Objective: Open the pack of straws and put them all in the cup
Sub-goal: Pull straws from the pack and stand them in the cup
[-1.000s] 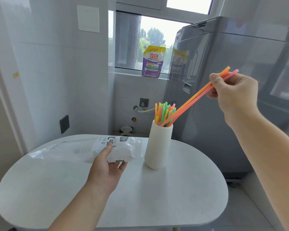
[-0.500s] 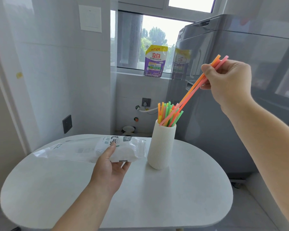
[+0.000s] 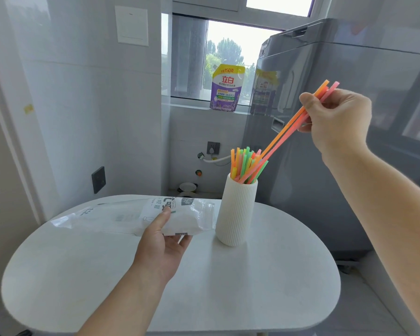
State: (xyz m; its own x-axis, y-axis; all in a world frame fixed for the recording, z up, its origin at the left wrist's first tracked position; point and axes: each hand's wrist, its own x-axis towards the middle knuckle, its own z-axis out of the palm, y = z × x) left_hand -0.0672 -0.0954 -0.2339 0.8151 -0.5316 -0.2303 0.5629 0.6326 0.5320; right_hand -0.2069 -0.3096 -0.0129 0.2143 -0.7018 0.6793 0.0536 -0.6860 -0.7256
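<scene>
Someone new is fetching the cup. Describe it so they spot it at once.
Start at the white oval table in front of the grey washing machine. Near its far edge stands the cup, right of a clear plastic pack. It is the only tall, white, ribbed thing there, with bright straws sticking out of its top.

we see left hand [image 3: 161, 248] bare | left forearm [image 3: 121, 304] bare to the bottom edge | right hand [image 3: 341, 122] bare too | right forearm [image 3: 386, 202] same deal
</scene>
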